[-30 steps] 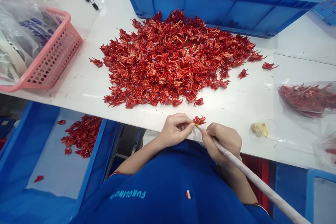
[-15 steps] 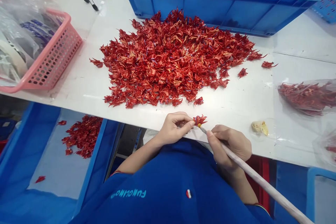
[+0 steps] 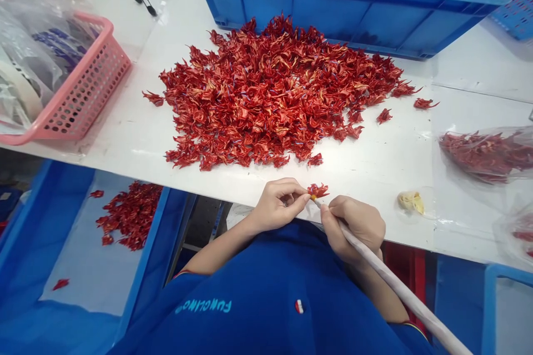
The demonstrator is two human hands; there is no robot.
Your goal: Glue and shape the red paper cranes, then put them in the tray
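Close to the table's front edge, my left hand pinches a small red spiky piece between thumb and fingertips. My right hand is wrapped round a tool with a yellowish tip and a thick pale hose or sleeve trailing back to the lower right. The tip meets the held piece beside my left fingertips; whether it presses on it cannot be made out. Just beyond the hands spreads a large heap of similar red pieces.
A blue crate of dark green pieces stands behind the heap. At left are a pink basket and, lower, a blue bin with red pieces. To the right lie a yellowish lump and a bag of red pieces.
My right hand has moved slightly left and up, bringing the tool's tip closer in to the red piece. My left hand has stayed nearly still.
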